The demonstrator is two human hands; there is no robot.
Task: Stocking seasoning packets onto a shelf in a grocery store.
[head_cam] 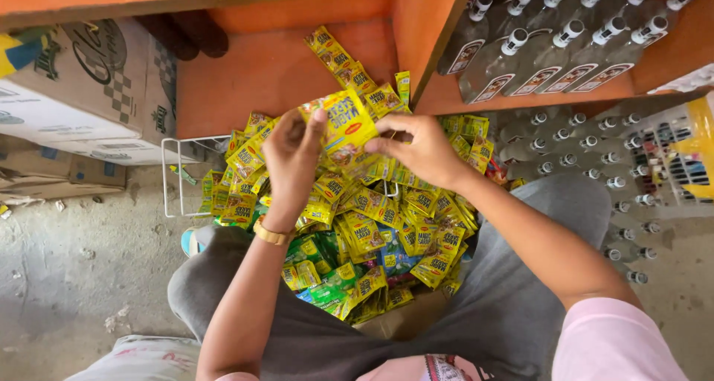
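Observation:
My left hand (291,156) and my right hand (421,147) both grip a yellow sachet (346,122), part of a strip of linked sachets (349,67) that runs up toward the orange shelf. Below the hands lies a big pile of yellow and green sachets (372,240), heaped over my lap and a white wire rack (186,174). A gold bracelet (269,234) circles my left wrist. My grey trousers (513,299) show under the pile.
An orange wooden shelf (282,61) stands ahead. Several clear bottles with white caps (565,43) lie on the right shelf, more bottles (595,165) stand on the floor below. Cardboard boxes (89,91) sit at left on the concrete floor (67,277).

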